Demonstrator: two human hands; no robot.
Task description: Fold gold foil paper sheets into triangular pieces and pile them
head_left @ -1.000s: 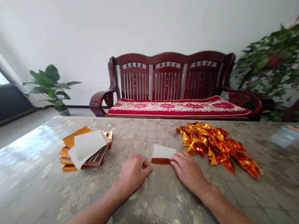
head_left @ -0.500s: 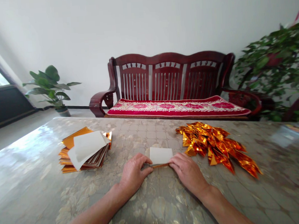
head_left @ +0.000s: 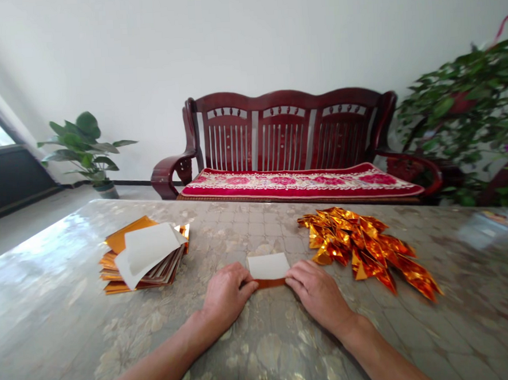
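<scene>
Between my hands lies a sheet of foil paper (head_left: pixel 269 266), white side up, with a strip of its orange foil side folded over along the near edge. My left hand (head_left: pixel 228 289) pinches the left end of that fold, thumb and fingers together. At the right end, my right hand (head_left: pixel 312 289) grips the same fold with its fingertips. To the left is a stack of foil paper sheets (head_left: pixel 150 256), some white side up, others showing gold. Folded shiny orange foil pieces (head_left: pixel 365 246) are heaped right of my right hand.
A patterned, glossy cover lies over the table (head_left: pixel 255 350). Beyond its far edge stands a dark red wooden bench (head_left: pixel 282 131) with a red floral cushion (head_left: pixel 296 179). A clear plastic bag (head_left: pixel 491 230) rests at the far right. Potted plants flank the bench.
The near edge of the sheet has been turned up into a wider fold, so an orange strip now shows. The sheet has shifted slightly left and nearer; both hands have barely moved.
</scene>
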